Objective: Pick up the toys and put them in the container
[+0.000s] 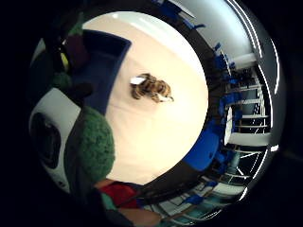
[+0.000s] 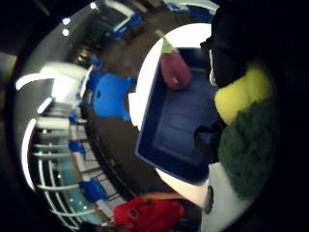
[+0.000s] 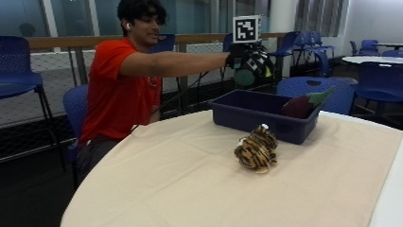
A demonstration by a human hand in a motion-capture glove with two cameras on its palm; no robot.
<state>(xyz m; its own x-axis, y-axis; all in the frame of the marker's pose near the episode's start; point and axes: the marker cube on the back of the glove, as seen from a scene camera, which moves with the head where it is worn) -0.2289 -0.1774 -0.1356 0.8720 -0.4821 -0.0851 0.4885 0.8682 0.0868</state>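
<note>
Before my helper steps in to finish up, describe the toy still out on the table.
On the round table sits a dark blue container. Just in front of it lies a tiger plush, the only striped orange-and-black toy, unlike the purple eggplant in the container.

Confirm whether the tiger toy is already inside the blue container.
No. In the outside view the tiger toy lies on the table, in front of the blue container, not in it.

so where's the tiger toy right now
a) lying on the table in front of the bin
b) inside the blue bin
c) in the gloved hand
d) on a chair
a: the tiger toy lies on the table just in front of the blue bin, while the gloved right hand holds a green and yellow toy above the bin.
</note>
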